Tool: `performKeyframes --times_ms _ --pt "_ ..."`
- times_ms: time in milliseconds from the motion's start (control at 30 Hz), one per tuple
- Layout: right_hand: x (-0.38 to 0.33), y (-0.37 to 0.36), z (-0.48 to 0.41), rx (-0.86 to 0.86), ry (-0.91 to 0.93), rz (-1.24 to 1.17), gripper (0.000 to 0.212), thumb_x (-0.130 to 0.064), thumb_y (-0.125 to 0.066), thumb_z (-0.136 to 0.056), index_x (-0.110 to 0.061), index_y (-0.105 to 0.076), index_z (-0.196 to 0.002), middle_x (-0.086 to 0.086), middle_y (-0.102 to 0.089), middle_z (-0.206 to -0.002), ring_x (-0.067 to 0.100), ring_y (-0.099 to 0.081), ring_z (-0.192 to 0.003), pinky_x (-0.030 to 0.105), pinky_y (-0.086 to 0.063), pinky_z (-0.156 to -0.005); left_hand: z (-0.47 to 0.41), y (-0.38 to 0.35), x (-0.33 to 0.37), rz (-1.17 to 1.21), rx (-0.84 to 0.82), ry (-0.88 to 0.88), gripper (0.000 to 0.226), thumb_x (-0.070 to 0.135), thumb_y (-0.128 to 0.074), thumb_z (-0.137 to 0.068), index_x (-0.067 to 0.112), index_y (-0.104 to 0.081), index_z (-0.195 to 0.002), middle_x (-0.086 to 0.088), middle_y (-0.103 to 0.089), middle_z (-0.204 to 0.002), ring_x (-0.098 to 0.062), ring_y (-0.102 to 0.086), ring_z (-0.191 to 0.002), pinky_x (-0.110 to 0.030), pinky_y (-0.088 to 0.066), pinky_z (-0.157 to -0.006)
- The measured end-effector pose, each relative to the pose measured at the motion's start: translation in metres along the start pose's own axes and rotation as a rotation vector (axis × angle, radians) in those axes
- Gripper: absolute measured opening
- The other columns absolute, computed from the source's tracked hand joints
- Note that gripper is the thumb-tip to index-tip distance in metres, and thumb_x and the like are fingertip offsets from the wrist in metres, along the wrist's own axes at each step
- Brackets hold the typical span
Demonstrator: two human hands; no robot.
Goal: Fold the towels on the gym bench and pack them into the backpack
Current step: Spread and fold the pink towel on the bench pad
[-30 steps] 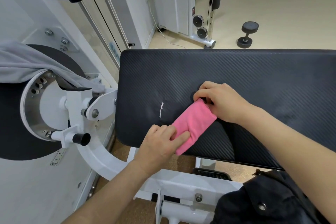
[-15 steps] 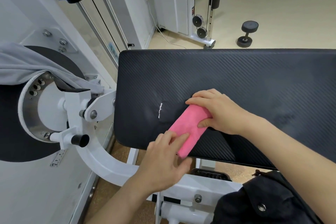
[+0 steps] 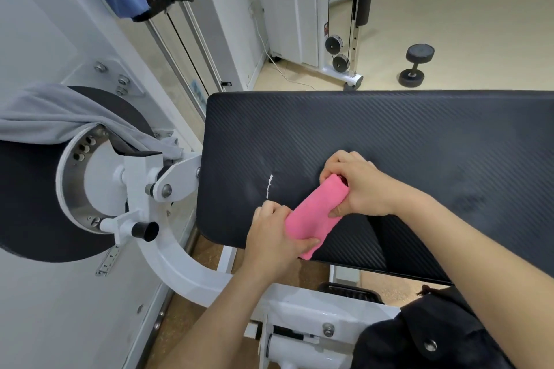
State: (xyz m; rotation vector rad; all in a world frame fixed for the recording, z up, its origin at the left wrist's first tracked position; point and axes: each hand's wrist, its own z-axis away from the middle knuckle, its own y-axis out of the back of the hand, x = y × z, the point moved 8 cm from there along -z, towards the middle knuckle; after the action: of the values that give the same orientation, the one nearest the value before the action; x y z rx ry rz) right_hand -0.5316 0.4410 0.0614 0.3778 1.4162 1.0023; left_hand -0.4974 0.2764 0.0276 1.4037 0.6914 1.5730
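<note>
The gym bench [image 3: 389, 141] fills the middle of the view, its black ribbed pad running off to the right. At the lower right corner sits the dark backpack [image 3: 419, 341], close under the bench's near edge. On the pad, near its front left corner, lies the pink towel [image 3: 314, 213], folded down to a narrow strip lying aslant, its lower end reaching the pad's edge.

The right hand [image 3: 359, 186] grips the strip's far end, fingers curled over the top and thumb tucked under the side. The left hand [image 3: 275, 234] pinches the near end, thumb laid along the towel and fingers bent round its left edge.

The towel looks light, soft and limp, so it will probably sag and unfold unless held at both ends or pinched across all its layers; the ribbed pad should keep it from sliding.

Half a second ago the left hand lay flatter beside the strip and the right pressed on it; now both have closed round the ends.
</note>
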Motion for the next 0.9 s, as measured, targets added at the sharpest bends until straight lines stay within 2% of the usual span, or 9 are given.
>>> performKeyframes --times_ms 67,133,267,400,500,633,733,833,900 --pt "-0.007 0.003 0.014 0.002 -0.035 -0.429 0.042 -0.007 -0.085 -0.063 -0.026 -0.063 -0.093 -0.001 -0.064 -0.1 0.017 -0.059 -0.097 0.03 -0.05 -0.082 0.011 0.01 -0.002 0.322 -0.024 0.046 0.047 0.045 -0.086 -0.064 0.024 -0.059 -0.097 0.009 -0.061 -0.094 -0.01 -0.059 -0.088 -0.02 -0.049 -0.062" --pt "-0.019 0.008 0.031 0.096 -0.034 -0.904 0.041 -0.001 -0.083 -0.065 -0.016 -0.067 -0.1 0.006 -0.07 -0.094 0.02 -0.066 -0.09 0.032 -0.055 -0.079 0.027 0.018 0.002 0.702 -0.079 0.069 0.05 0.041 -0.089 -0.062 0.02 -0.064 -0.1 0.0 -0.069 -0.094 -0.018 -0.067 -0.088 -0.023 -0.053 -0.064" --pt "-0.053 -0.011 0.066 0.245 -0.129 -1.426 0.035 -0.027 -0.071 -0.073 -0.01 -0.068 -0.103 0.003 -0.074 -0.093 0.016 -0.068 -0.086 0.026 -0.053 -0.071 0.063 0.029 0.021 1.205 -0.103 0.094 0.083 0.056 -0.089 -0.048 0.005 -0.065 -0.109 -0.013 -0.073 -0.096 -0.023 -0.07 -0.084 -0.031 -0.056 -0.064" --pt "-0.1 -0.044 0.103 0.118 -0.164 -1.267 0.046 -0.044 -0.066 -0.08 -0.019 -0.063 -0.119 0.002 -0.073 -0.109 0.021 -0.071 -0.099 0.04 -0.056 -0.086 0.097 0.039 0.029 1.393 -0.007 0.166 0.057 0.042 -0.074 -0.076 0.002 -0.064 -0.115 -0.019 -0.072 -0.105 -0.03 -0.071 -0.091 -0.032 -0.057 -0.067" --pt "-0.122 -0.06 0.129 0.279 -0.191 -1.14 0.027 -0.039 -0.063 -0.09 -0.025 -0.062 -0.114 -0.003 -0.073 -0.103 0.013 -0.071 -0.096 0.037 -0.056 -0.087 0.124 0.04 0.022 1.363 0.007 0.213 0.049 0.042 -0.062 -0.081 0.004 -0.067 -0.111 -0.018 -0.073 -0.102 -0.03 -0.071 -0.095 -0.039 -0.057 -0.08" --pt "-0.147 -0.076 0.169 0.497 -0.164 -0.924 0.02 -0.029 -0.053 -0.092 -0.033 -0.059 -0.111 -0.006 -0.069 -0.1 0.012 -0.066 -0.095 0.034 -0.056 -0.084 0.168 0.044 0.008 1.216 -0.077 0.148 0.064 0.058 -0.075 -0.073 0.009 -0.066 -0.113 -0.011 -0.074 -0.104 -0.024 -0.071 -0.099 -0.042 -0.054 -0.091" --pt "-0.184 -0.081 0.21 0.543 -0.052 -0.657 0.033 -0.01 -0.048 -0.095 -0.035 -0.061 -0.113 -0.012 -0.068 -0.099 0.004 -0.062 -0.092 0.022 -0.052 -0.077 0.208 0.051 -0.008 1.336 -0.148 0.039 0.061 0.034 -0.081 -0.073 0.013 -0.057 -0.125 -0.014 -0.07 -0.115 -0.028 -0.067 -0.107 -0.045 -0.053 -0.093" --pt "-0.224 -0.102 0.253 0.466 0.021 -0.338 0.039 -0.002 -0.046 -0.088 -0.029 -0.063 -0.109 -0.011 -0.064 -0.095 0.008 -0.058 -0.091 0.019 -0.046 -0.075 0.242 0.073 -0.035 1.597 -0.126 -0.048 0.071 0.026 -0.08 -0.067 0.016 -0.053 -0.131 -0.014 -0.07 -0.113 -0.029 -0.068 -0.102 -0.042 -0.056 -0.082" --pt "-0.242 -0.114 0.281 0.441 0.033 -0.196 0.032 -0.006 -0.045 -0.084 -0.024 -0.064 -0.102 -0.01 -0.061 -0.087 0.01 -0.055 -0.088 0.016 -0.043 -0.072 0.261 0.09 -0.049 1.539 -0.075 -0.149 0.074 0.022 -0.083 -0.06 0.02 -0.057 -0.129 -0.006 -0.072 -0.102 -0.019 -0.07 -0.091 -0.031 -0.057 -0.071"
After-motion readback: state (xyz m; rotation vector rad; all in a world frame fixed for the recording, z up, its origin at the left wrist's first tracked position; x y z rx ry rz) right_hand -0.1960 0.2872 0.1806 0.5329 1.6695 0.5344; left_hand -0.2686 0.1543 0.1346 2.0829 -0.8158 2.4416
